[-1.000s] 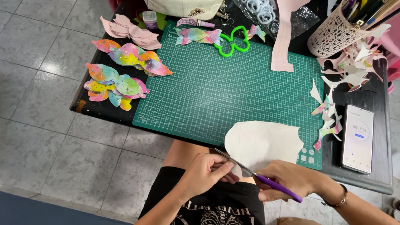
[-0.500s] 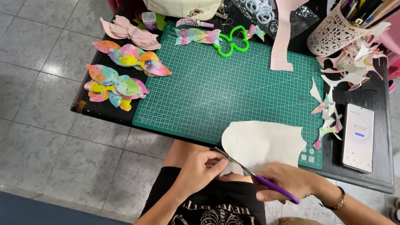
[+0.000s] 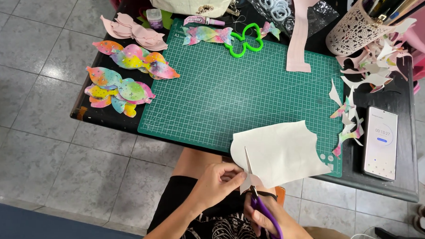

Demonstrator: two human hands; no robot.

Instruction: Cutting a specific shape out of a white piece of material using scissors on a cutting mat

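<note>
Mat: dark green, pale grid lines. Sheet at its 5 o'clock: plain cream. Scissors: purple handles, silver blades. Cut shapes at the mat's 9 o'clock: rainbow pastel, pink, yellow, green, blue, speckled. Stack at 10 o'clock: plain pale pink. Butterfly outline at 12 o'clock: bright green. Table: black. Phone at 3 o'clock: white. Floor: grey tiles.

The person wears a black top printed with a pale skeleton ribcage across the front. Both forearms are bare, no sleeves reaching them. The left hand carries no ring that I can see. Near the right hand, a thin dark band, possibly a bracelet, circles the wrist.
</note>
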